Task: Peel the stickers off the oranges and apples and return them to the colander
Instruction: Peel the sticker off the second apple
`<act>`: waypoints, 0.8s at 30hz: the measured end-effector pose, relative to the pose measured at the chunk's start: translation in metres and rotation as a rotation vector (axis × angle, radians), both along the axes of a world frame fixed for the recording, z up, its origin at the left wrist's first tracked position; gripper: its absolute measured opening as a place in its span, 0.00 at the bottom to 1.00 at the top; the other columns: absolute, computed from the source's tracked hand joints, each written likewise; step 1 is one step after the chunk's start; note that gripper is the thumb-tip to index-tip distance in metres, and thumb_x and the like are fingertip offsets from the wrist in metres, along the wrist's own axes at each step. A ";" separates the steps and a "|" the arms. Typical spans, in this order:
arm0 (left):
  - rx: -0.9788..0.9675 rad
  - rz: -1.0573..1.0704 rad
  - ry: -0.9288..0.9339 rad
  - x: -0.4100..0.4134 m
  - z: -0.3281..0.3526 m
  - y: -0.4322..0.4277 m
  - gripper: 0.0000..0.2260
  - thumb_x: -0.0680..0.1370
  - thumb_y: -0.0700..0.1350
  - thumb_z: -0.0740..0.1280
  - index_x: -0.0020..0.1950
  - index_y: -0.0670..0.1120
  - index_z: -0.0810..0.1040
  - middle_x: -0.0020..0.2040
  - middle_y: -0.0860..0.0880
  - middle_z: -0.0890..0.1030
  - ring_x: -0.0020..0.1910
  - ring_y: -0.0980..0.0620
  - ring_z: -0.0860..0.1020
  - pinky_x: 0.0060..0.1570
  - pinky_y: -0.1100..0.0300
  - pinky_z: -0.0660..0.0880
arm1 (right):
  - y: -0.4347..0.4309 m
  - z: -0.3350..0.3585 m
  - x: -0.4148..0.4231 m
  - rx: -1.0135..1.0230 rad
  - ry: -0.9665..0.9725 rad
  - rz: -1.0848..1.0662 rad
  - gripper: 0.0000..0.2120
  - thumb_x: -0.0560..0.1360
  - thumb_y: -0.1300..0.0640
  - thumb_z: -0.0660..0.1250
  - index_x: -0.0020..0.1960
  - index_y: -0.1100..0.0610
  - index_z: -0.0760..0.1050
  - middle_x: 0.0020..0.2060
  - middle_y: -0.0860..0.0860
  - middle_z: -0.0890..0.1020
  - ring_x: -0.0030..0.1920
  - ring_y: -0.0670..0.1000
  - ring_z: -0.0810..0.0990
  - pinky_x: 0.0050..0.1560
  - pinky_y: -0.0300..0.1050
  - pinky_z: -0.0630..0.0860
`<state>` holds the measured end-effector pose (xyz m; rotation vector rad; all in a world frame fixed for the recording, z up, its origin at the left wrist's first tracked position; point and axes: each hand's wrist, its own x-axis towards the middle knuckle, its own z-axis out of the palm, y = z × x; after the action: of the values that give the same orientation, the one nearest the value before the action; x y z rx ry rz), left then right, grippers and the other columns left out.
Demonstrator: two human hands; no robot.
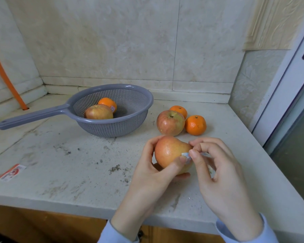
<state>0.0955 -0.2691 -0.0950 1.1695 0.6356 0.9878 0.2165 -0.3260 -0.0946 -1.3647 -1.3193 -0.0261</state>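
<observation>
1. Peeling underway right at the near edge: the left hand [147, 170] cradles a red-yellow round apple [170, 152] just above the pale speckled stone tabletop [68, 172], thumb pressed beside a small white-and-blue paper sticker [186, 155].
2. The right hand [216, 171] has the sticker's lifted edge pinched between thumb and forefinger. Risk one: a fast tug could tear the paper and leave a scrap stuck on the skin.
3. Risk two: the left-hand grip is mostly fingertips, so a hard pull might twist the apple free and send it off the front edge, which is close.
4. Over at the left edge lies a flat red-and-white paper label [11, 171]; whether it is a peeled sticker, I can't tell.
5. Farther back, a second reddish apple [170, 122] sits touching two small orange mandarins [195, 125] [179, 110]. A dropped fruit could knock them rolling.
6. Farthest, the grey perforated plastic colander with a long handle [135, 120] holds another streaked apple [98, 112] and an orange mandarin [107, 103] with a sticker visibly on it. Risk three: peeled and unpeeled fruit get mixed up there.
</observation>
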 end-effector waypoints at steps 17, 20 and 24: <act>-0.084 0.023 -0.039 0.001 0.006 0.000 0.26 0.60 0.48 0.80 0.55 0.48 0.79 0.48 0.45 0.84 0.48 0.45 0.85 0.41 0.51 0.83 | -0.005 0.001 -0.008 0.055 0.068 0.026 0.06 0.76 0.55 0.65 0.50 0.54 0.79 0.56 0.45 0.79 0.57 0.47 0.80 0.53 0.34 0.76; -0.073 0.013 -0.033 0.000 0.008 -0.001 0.26 0.60 0.49 0.82 0.55 0.48 0.79 0.47 0.47 0.85 0.47 0.48 0.85 0.41 0.51 0.83 | -0.007 0.001 -0.007 0.053 0.096 0.023 0.03 0.73 0.57 0.69 0.46 0.52 0.81 0.54 0.42 0.80 0.55 0.49 0.81 0.53 0.41 0.77; -0.073 0.006 -0.023 0.000 0.007 -0.001 0.27 0.60 0.50 0.81 0.56 0.48 0.79 0.51 0.44 0.83 0.48 0.45 0.85 0.41 0.51 0.83 | -0.005 0.004 -0.004 0.007 0.341 0.126 0.02 0.71 0.55 0.70 0.42 0.50 0.81 0.51 0.43 0.82 0.54 0.45 0.82 0.51 0.36 0.77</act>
<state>0.0952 -0.2699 -0.0883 1.0913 0.6516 0.9738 0.2127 -0.3312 -0.0902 -1.2152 -1.1115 0.2762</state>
